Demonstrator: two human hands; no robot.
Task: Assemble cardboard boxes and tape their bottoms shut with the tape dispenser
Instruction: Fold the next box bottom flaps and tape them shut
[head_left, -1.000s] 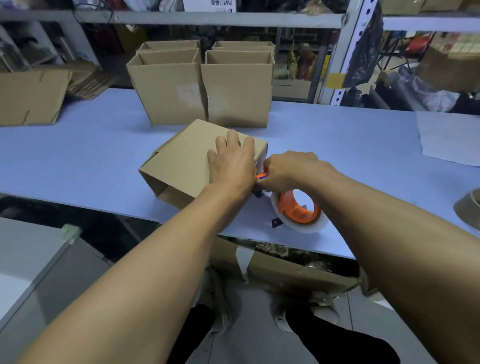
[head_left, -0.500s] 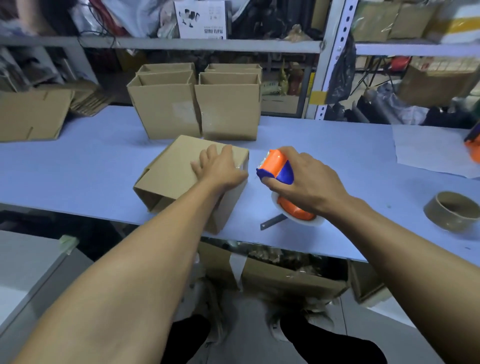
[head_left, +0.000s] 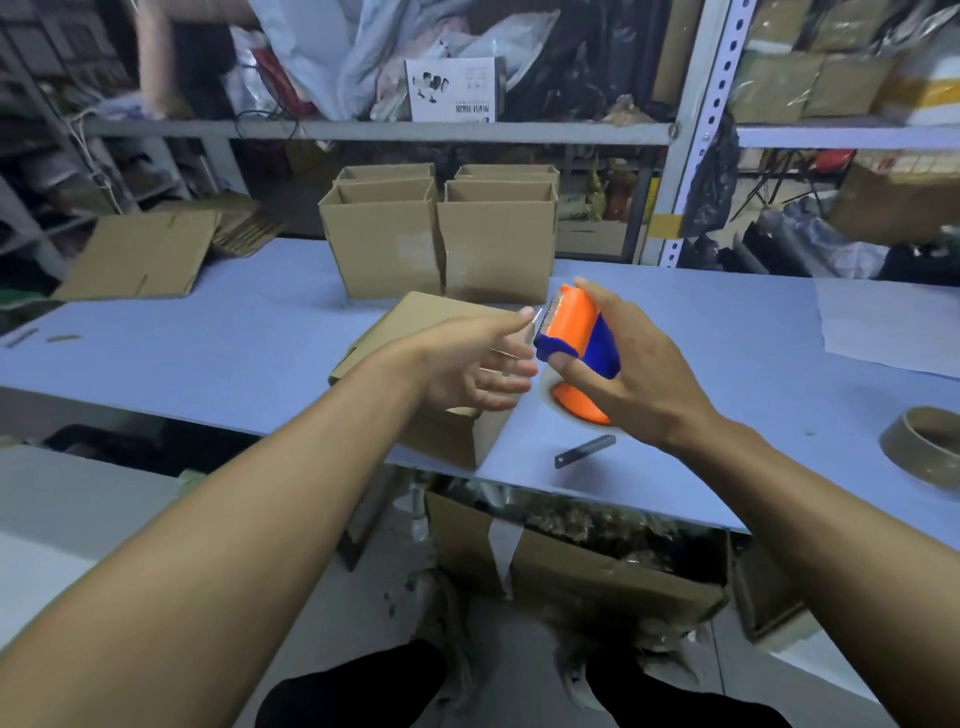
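Note:
A brown cardboard box (head_left: 415, 322) lies bottom up near the front edge of the blue table (head_left: 208, 353). My right hand (head_left: 639, 374) grips the orange and blue tape dispenser (head_left: 576, 332), lifted above the table just right of the box. My left hand (head_left: 478, 358) hovers over the box's right end with fingers spread, reaching towards the dispenser's blade; it holds nothing. The box's right part is hidden behind that hand.
Assembled open boxes (head_left: 441, 239) stand upright at the back middle. Flattened cardboard (head_left: 135, 260) lies back left. A brown tape roll (head_left: 924, 447) sits at the right edge, a small dark blade piece (head_left: 584, 451) near the front edge, and white paper (head_left: 888, 322) far right.
My right hand lifted the tape dispenser off the box's edge and raised it. My left hand came off the box top and moved towards the dispenser.

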